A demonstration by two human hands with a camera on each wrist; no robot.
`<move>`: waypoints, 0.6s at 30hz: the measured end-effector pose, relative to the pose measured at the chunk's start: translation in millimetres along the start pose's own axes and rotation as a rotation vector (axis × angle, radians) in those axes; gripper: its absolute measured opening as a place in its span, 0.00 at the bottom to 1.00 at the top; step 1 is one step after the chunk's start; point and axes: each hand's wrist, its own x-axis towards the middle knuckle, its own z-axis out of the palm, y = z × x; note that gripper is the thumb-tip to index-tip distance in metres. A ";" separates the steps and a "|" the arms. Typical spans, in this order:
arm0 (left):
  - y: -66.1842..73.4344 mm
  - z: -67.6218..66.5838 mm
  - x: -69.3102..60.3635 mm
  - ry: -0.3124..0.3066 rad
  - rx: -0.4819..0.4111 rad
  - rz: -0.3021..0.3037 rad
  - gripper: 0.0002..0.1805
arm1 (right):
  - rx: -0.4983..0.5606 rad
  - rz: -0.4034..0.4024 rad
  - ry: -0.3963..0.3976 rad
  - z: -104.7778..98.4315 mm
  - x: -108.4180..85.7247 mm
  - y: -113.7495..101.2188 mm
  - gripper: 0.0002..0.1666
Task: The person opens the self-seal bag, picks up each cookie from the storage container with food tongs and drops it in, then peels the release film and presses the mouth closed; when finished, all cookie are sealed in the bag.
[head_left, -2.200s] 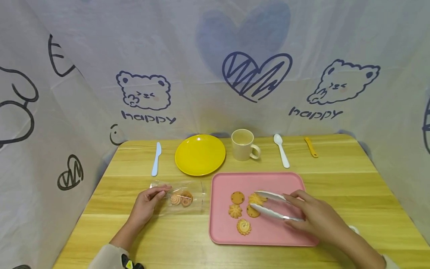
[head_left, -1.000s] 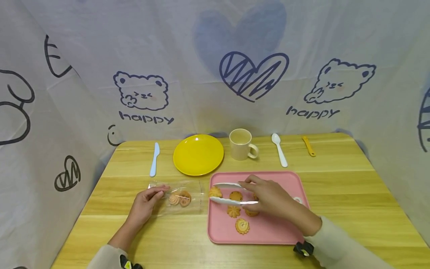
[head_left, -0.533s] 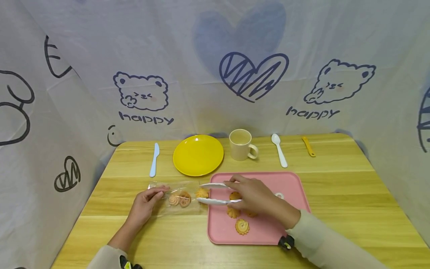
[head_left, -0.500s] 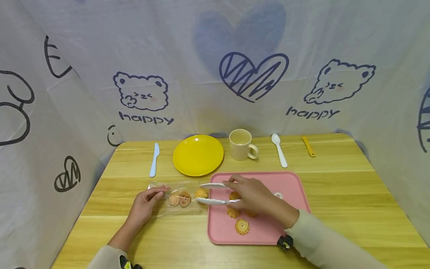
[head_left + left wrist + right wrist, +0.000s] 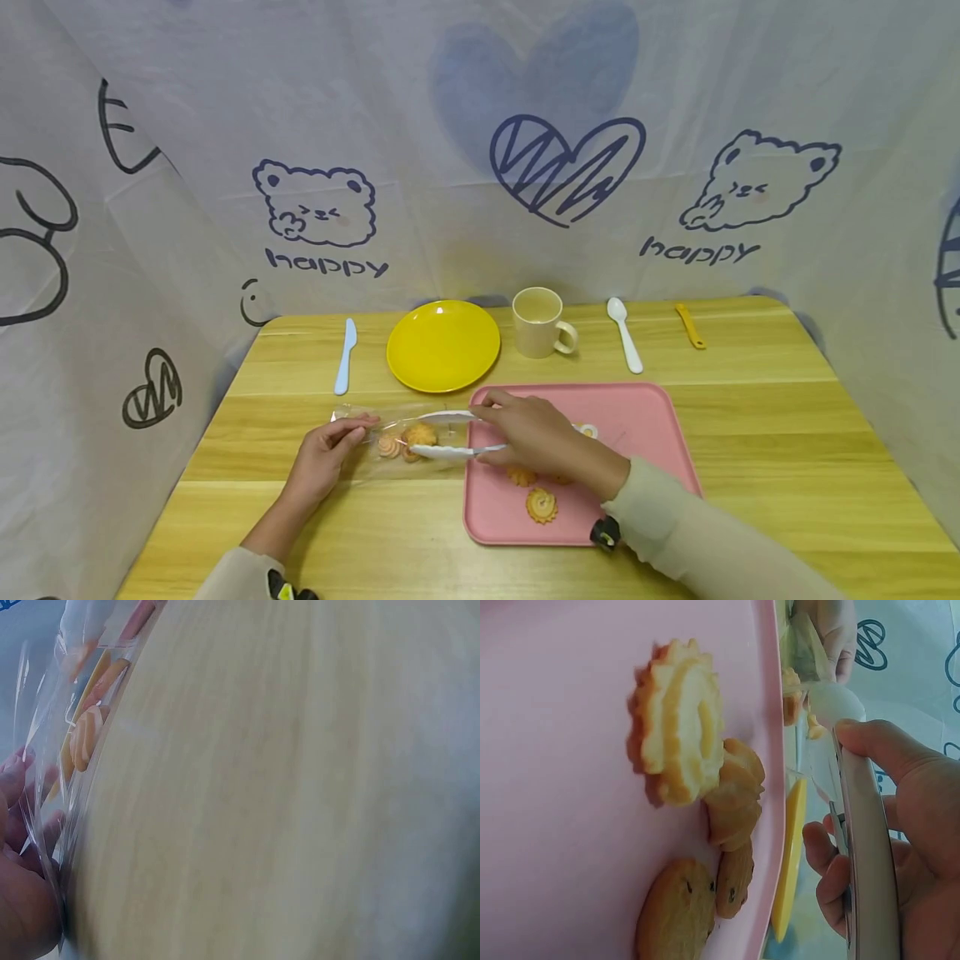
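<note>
"What differed on the near tray (image 5: 525, 536)?"

"Four cookies (image 5: 542, 506) lay there where five had shown earlier; the right grip (image 5: 536, 437) blocked some from above. It held the tongs (image 5: 450, 452), which had carried the fifth cookie (image 5: 421, 433) to the clear bag (image 5: 397, 469). Inside or above, I couldn't tell."

"And the left grip (image 5: 322, 457)?"

"It pinched the bag, beside two more cookies (image 5: 388, 446)."

"What lay beyond?"

"One knife (image 5: 345, 357), one plate (image 5: 443, 346), one mug (image 5: 536, 327), one spoon (image 5: 626, 335), across the bench (image 5: 375, 525)."

Room over tabletop (image 5: 397, 542) between sleeves (image 5: 232, 575); mug (image 5: 536, 329) blocks way beyond tray (image 5: 645, 417).
</note>
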 end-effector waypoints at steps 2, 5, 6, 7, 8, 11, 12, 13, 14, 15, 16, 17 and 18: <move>0.6 0.4 -0.1 0.002 0.000 -0.005 0.13 | -0.007 0.001 -0.006 0.6 1.5 0.0 0.40; 1.4 0.5 -0.3 0.003 -0.001 -0.005 0.13 | -0.010 0.018 -0.018 1.0 3.0 0.7 0.39; 1.5 0.4 -0.3 0.004 0.000 -0.004 0.13 | -0.008 0.025 -0.022 0.7 3.1 0.7 0.38; 1.7 0.3 -0.4 0.001 -0.001 -0.005 0.13 | -0.008 0.031 -0.025 0.6 3.3 0.9 0.38; 1.7 0.1 -0.5 0.002 0.000 -0.003 0.14 | -0.005 0.034 -0.027 0.5 3.6 1.0 0.38; 0.9 -0.3 -0.8 -0.001 0.000 0.002 0.14 | -0.007 0.018 -0.023 1.8 4.8 1.9 0.38; 0.7 -0.3 -1.0 -0.003 0.002 0.004 0.14 | -0.006 0.008 -0.018 2.7 5.5 1.9 0.38; 0.6 -0.4 -1.1 -0.006 -0.001 0.004 0.14 | -0.009 -0.006 -0.012 3.7 6.4 2.0 0.38; 0.2 -0.4 -1.1 -0.006 -0.001 0.007 0.14 | -0.014 -0.016 -0.008 4.7 7.5 1.7 0.38; 0.0 -0.4 -1.1 -0.007 -0.002 0.008 0.14 | -0.019 -0.026 -0.004 5.6 8.7 1.2 0.38; -0.2 -0.4 -1.0 -0.007 -0.003 0.009 0.14 | -0.025 -0.034 -0.001 6.3 10.1 0.4 0.38; 0.1 -0.4 -1.0 -0.007 -0.004 0.008 0.14 | -0.031 -0.038 -0.001 7.1 11.7 -0.3 0.39; 0.2 -0.5 -0.9 -0.007 -0.003 0.008 0.14 | -0.036 -0.039 -0.004 7.6 13.3 -1.3 0.39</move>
